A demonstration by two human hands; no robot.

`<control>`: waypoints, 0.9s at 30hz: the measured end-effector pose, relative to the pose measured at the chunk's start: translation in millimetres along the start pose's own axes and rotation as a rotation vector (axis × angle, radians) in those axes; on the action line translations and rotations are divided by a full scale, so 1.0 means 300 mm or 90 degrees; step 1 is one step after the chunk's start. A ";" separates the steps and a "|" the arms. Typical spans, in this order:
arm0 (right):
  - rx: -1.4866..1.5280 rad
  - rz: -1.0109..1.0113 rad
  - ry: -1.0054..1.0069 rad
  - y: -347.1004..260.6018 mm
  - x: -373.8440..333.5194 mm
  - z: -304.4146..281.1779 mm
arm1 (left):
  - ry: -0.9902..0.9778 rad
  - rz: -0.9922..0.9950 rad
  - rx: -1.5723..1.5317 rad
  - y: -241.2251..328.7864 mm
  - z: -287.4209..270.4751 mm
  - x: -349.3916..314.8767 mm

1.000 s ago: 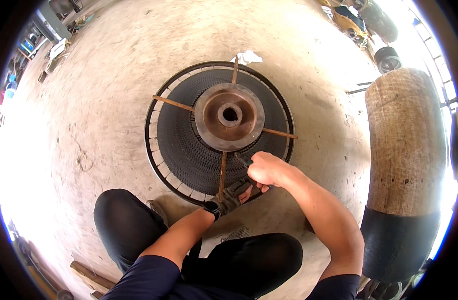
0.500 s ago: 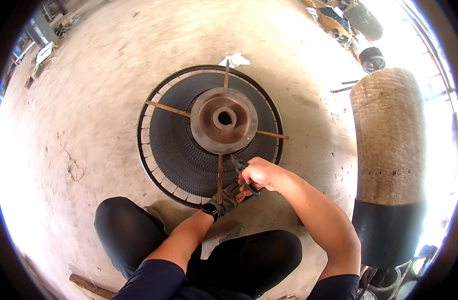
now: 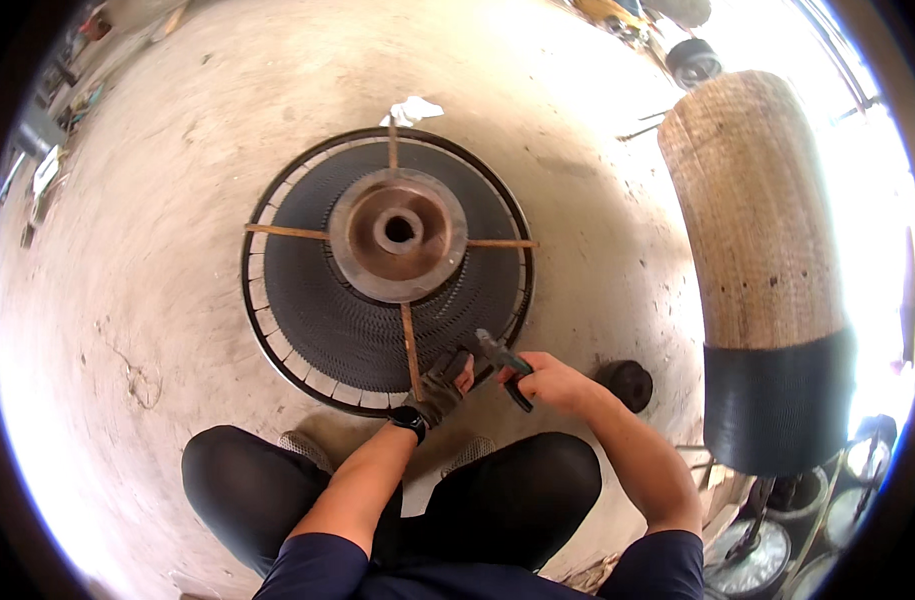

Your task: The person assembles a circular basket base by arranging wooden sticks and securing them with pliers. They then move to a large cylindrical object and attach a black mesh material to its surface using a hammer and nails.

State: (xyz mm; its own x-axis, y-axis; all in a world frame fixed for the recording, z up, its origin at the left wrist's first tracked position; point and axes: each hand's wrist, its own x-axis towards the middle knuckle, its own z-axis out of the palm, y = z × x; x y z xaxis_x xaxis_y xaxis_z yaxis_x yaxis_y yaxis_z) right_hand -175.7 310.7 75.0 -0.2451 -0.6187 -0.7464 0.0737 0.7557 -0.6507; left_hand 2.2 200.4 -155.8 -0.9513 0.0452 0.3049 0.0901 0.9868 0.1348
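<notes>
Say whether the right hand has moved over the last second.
Yes: the right hand has moved away from the round metal hub, down and to the right in the view.

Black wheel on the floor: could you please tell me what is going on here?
Someone is working at the wheel. The right grip holds pliers at its near right edge. The gloved left grip is at the near edge too, but whether it holds anything is unclear. A metal disc sits over the middle of the wheel, with four rods sticking out around it.
</notes>
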 end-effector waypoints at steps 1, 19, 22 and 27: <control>0.043 -0.015 0.053 0.086 -0.002 -0.009 | -0.005 0.028 0.121 -0.007 -0.020 0.003; -0.634 -0.347 0.563 0.346 0.283 -0.020 | -0.060 0.099 0.120 -0.034 -0.126 0.027; -0.838 -0.399 0.462 0.316 0.366 -0.094 | -0.061 0.088 0.089 -0.026 -0.122 0.023; -1.048 -0.561 0.348 0.259 0.382 -0.130 | -0.063 0.090 0.111 -0.022 -0.126 0.016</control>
State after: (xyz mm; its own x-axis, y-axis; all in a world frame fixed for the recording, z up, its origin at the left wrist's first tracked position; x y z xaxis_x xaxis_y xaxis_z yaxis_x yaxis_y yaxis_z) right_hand -235.8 306.8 -55.6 0.0487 -0.9988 -0.0081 -0.9720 -0.0492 0.2297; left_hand 8.2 188.2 -119.6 -0.9580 0.1907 0.2141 0.1797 0.9812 -0.0697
